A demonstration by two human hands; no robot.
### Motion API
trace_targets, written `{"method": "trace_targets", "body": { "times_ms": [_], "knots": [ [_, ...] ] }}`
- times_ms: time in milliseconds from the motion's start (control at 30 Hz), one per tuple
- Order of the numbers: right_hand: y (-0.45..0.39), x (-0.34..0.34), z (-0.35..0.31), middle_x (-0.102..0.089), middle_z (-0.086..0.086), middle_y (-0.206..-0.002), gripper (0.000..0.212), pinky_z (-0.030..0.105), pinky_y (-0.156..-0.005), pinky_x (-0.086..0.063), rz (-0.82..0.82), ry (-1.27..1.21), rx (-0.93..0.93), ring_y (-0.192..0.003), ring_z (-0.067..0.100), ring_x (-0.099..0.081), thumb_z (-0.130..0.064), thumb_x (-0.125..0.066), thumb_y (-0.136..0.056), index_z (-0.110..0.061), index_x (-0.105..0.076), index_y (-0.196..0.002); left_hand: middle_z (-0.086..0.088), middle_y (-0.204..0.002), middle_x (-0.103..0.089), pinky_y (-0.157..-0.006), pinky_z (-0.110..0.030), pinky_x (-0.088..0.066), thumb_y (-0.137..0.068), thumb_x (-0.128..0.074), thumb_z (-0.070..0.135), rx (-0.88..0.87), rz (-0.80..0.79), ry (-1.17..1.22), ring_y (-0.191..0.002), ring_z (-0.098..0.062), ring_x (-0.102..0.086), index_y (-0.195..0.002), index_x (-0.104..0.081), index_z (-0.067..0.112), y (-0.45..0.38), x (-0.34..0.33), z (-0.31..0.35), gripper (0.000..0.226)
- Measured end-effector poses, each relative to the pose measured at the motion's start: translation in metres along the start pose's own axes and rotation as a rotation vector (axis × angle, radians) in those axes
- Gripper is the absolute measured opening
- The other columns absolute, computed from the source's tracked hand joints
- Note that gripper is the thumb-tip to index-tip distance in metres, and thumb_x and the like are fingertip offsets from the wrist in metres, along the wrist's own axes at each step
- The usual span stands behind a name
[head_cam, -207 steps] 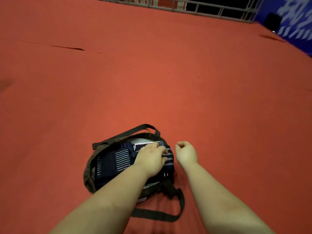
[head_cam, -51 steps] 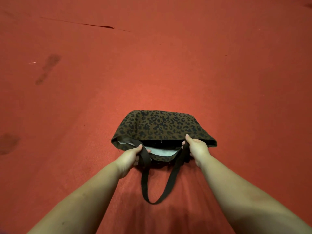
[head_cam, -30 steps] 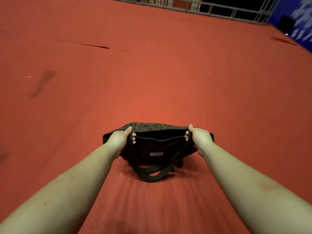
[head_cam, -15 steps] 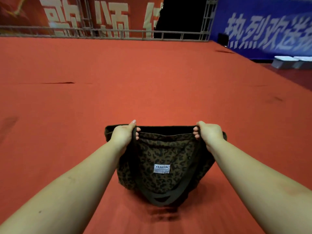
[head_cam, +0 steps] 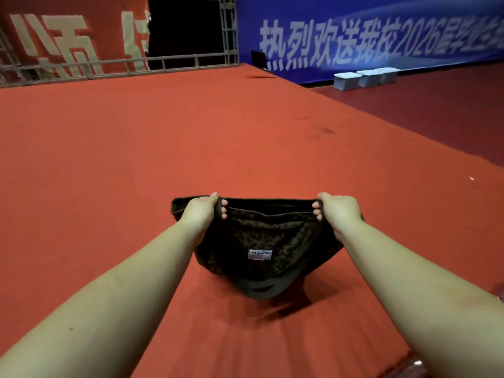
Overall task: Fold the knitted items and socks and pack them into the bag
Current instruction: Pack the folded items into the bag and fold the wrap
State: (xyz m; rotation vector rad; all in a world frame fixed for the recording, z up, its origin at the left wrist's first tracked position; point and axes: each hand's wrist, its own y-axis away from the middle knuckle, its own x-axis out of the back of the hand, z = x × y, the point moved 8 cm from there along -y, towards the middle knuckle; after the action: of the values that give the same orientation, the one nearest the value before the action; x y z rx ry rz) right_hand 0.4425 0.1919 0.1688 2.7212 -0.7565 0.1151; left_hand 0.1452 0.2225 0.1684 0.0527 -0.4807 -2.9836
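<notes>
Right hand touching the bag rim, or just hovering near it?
Touching. The head view shows the right hand with fingers curled over the top rim of the bag.

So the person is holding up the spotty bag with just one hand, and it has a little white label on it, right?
Not quite: the head view shows both hands gripping it, the left hand and the right hand, one at each end of the bag. The white label is there.

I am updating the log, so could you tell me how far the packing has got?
No knitwear or socks lie on the red carpet. Left hand and right hand grip the leopard-print bag by its top corners. Its contents are hidden, so completion is unconfirmed.
</notes>
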Motion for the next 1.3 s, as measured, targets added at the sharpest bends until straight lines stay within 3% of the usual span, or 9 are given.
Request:
{"method": "trace_targets", "body": {
  "times_ms": [133, 300, 533, 633, 733, 933, 1100, 1300],
  "knots": [
    [-0.030, 0.133, 0.020, -0.062, 0.006, -0.060, 0.032, 0.026, -0.054, -0.042, 0.112, 0.018, -0.031, -0.046, 0.016, -0.049, -0.016, -0.050, -0.085, -0.008, -0.062, -0.057, 0.000, -0.051, -0.053, -0.059, -0.023, -0.044, -0.101, -0.042, 0.023, 0.024, -0.103, -0.039, -0.048, -0.013, -0.051, -0.069, -0.059, 0.008, 0.014, -0.135, -0.019, 0.040],
    [-0.037, 0.286, 0.050, -0.060, 0.006, -0.055, 0.034, 0.026, -0.054, -0.043, 0.279, 0.029, -0.098, -0.047, 0.017, -0.050, -0.015, -0.049, -0.087, -0.007, -0.063, -0.057, -0.004, -0.059, -0.052, -0.061, -0.025, -0.044, -0.100, -0.044, 0.024, 0.091, -0.285, -0.126, -0.055, -0.017, -0.050, -0.069, -0.060, 0.007, 0.049, -0.282, -0.057, 0.039],
    [0.001, 0.434, 0.099, -0.059, 0.006, -0.056, 0.033, 0.022, -0.050, -0.041, 0.587, -0.066, -0.187, -0.048, 0.016, -0.049, -0.013, -0.048, -0.088, -0.006, -0.061, -0.059, -0.004, -0.063, -0.052, -0.063, -0.025, -0.045, -0.101, -0.042, 0.023, 0.154, -0.613, -0.236, -0.059, -0.017, -0.050, -0.071, -0.059, 0.007, 0.107, -0.428, -0.106, 0.037],
    [0.027, 0.478, 0.125, -0.058, 0.003, -0.055, 0.034, 0.018, -0.045, -0.040, 0.721, -0.131, -0.213, -0.047, 0.015, -0.048, -0.013, -0.048, -0.091, -0.007, -0.059, -0.058, -0.005, -0.067, -0.053, -0.066, -0.025, -0.046, -0.101, -0.042, 0.022, 0.171, -0.738, -0.295, -0.060, -0.016, -0.052, -0.072, -0.059, 0.008, 0.135, -0.474, -0.121, 0.036],
    [0.055, 0.516, 0.147, -0.056, 0.002, -0.055, 0.037, 0.020, -0.049, -0.040, 0.826, -0.163, -0.228, -0.049, 0.016, -0.048, -0.011, -0.045, -0.092, -0.008, -0.056, -0.057, -0.005, -0.066, -0.049, -0.058, -0.021, -0.044, -0.102, -0.038, 0.018, 0.163, -0.847, -0.335, -0.053, -0.013, -0.053, -0.073, -0.056, 0.008, 0.172, -0.515, -0.131, 0.036],
    [0.097, 0.592, 0.201, -0.056, 0.005, -0.057, 0.037, 0.023, -0.051, -0.039, 0.948, -0.218, -0.298, -0.049, 0.017, -0.048, -0.010, -0.045, -0.091, -0.008, -0.056, -0.056, -0.005, -0.068, -0.050, -0.050, -0.015, -0.044, -0.103, -0.035, 0.017, 0.180, -0.960, -0.400, -0.058, -0.014, -0.049, -0.075, -0.055, 0.008, 0.239, -0.583, -0.176, 0.035],
    [0.115, 0.638, 0.267, -0.059, 0.003, -0.057, 0.039, 0.027, -0.058, -0.042, 0.951, -0.177, -0.440, -0.052, 0.016, -0.052, -0.015, -0.048, -0.092, -0.010, -0.060, -0.055, -0.006, -0.068, -0.049, -0.058, -0.021, -0.042, -0.103, -0.034, 0.014, 0.266, -0.990, -0.485, -0.060, -0.016, -0.048, -0.075, -0.055, 0.006, 0.273, -0.622, -0.242, 0.036],
    [0.115, 0.654, 0.357, -0.057, 0.004, -0.056, 0.036, 0.026, -0.052, -0.040, 0.907, -0.212, -0.610, -0.049, 0.017, -0.049, -0.016, -0.047, -0.091, -0.010, -0.060, -0.058, -0.008, -0.065, -0.048, -0.054, -0.021, -0.043, -0.103, -0.034, 0.013, 0.371, -0.954, -0.574, -0.055, -0.016, -0.048, -0.073, -0.053, 0.006, 0.285, -0.636, -0.335, 0.036]
  ]
}}
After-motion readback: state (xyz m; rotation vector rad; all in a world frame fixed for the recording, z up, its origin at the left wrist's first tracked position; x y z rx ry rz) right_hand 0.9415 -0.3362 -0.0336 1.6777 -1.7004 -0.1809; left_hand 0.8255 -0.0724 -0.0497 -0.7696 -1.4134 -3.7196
